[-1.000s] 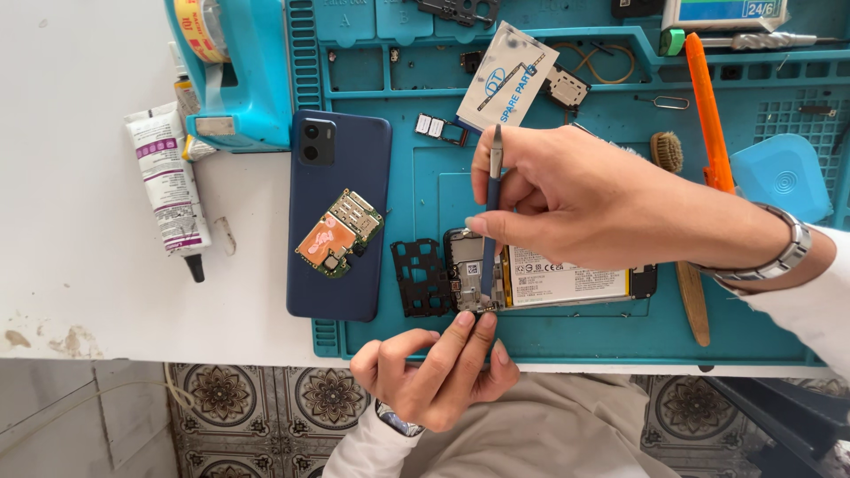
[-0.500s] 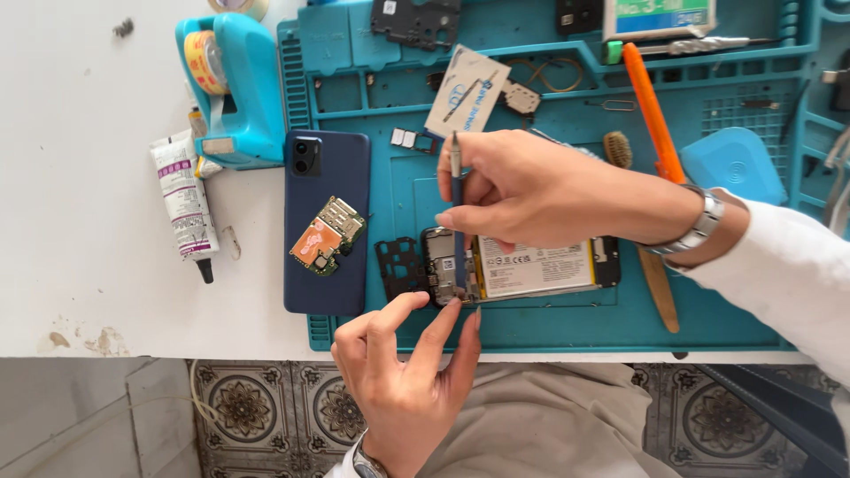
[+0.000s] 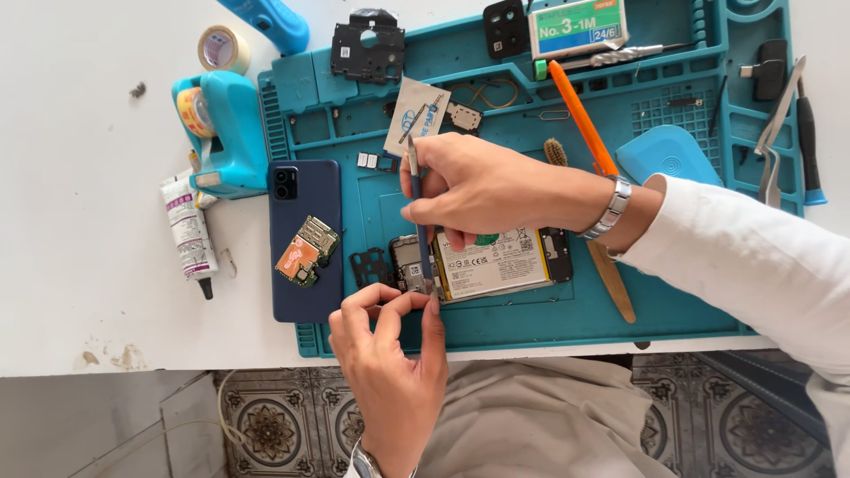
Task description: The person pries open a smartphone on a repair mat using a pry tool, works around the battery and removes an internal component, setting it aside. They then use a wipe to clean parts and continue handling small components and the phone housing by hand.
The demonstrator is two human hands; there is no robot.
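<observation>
Shifted lower: left hand [image 3: 390, 354] now pinching opened phone [image 3: 482, 265] edge; right hand [image 3: 474, 186] gripping screwdriver [image 3: 418, 221]. Best kept vertical, pressed lightly.

I see teal mat [image 3: 620, 310] on white table [image 3: 88, 265]. Phone cover [image 3: 305, 239] dark navy; circuit board [image 3: 305, 250] on it green and orange. Battery [image 3: 491, 263] white, black print. Pry stick [image 3: 580, 128] orange. Sleeve [image 3: 753, 257] white. Floor tiles [image 3: 266, 425] grey, floral pattern.
</observation>
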